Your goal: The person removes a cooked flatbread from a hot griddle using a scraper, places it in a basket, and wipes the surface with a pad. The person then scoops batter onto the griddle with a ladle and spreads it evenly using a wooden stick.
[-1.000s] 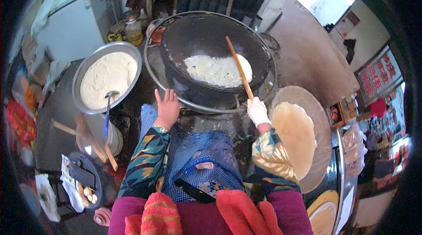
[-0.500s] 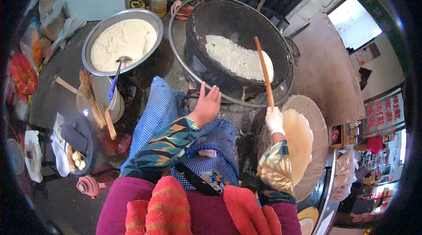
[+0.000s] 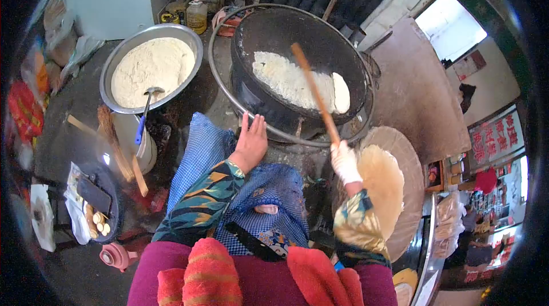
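Observation:
My right hand (image 3: 344, 163), in a white glove, grips the lower end of a long wooden stick (image 3: 316, 91). The stick slants up and left over the dark round griddle (image 3: 269, 31), crossing a pale strip of batter (image 3: 286, 80) spread on it. A smoother, whiter lump (image 3: 341, 93) of batter lies at the strip's right end. My bare left hand (image 3: 250, 144) has its fingers stretched out against the near side of the metal ring (image 3: 226, 93) around the griddle. Beside my right forearm, a thin round pancake (image 3: 380, 186) lies on a round board (image 3: 409, 191).
A metal basin (image 3: 194, 57) of pale batter (image 3: 151, 66) with a blue-handled ladle (image 3: 140, 126) stands left of the griddle. Below it is a bucket (image 3: 147, 154) with a brush (image 3: 114, 140). An oil jug (image 3: 197, 15) stands behind. A brown panel (image 3: 417, 88) rises on the right.
The stick has swung left over the griddle, now leaning more, with my right hand shifted slightly left and down. The view has moved a little; my left hand stays by the ring.

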The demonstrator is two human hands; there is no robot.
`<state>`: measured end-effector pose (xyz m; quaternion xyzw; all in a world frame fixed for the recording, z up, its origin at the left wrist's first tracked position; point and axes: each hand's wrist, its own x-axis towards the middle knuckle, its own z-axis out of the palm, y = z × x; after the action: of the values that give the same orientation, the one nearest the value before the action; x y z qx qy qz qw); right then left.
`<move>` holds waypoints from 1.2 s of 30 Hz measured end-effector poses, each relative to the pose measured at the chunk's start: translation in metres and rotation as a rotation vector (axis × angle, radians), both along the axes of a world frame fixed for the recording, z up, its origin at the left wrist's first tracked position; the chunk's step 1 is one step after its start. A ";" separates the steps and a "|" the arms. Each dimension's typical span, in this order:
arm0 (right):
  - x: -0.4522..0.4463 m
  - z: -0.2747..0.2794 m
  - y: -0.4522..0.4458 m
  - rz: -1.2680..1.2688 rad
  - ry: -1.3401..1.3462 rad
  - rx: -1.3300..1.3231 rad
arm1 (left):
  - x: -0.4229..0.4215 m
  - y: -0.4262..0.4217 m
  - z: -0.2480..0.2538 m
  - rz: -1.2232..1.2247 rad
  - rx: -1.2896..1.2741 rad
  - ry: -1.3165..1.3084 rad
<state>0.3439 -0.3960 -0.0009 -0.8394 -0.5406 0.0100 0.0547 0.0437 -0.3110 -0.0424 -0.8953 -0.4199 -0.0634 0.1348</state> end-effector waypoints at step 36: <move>0.025 -0.001 0.018 -0.009 -0.033 0.103 | 0.011 -0.025 0.000 -0.059 -0.060 -0.047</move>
<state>0.3694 -0.3781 -0.0022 -0.8379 -0.5376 -0.0319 0.0888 0.0552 -0.3363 -0.0426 -0.9091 -0.3981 -0.0759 0.0961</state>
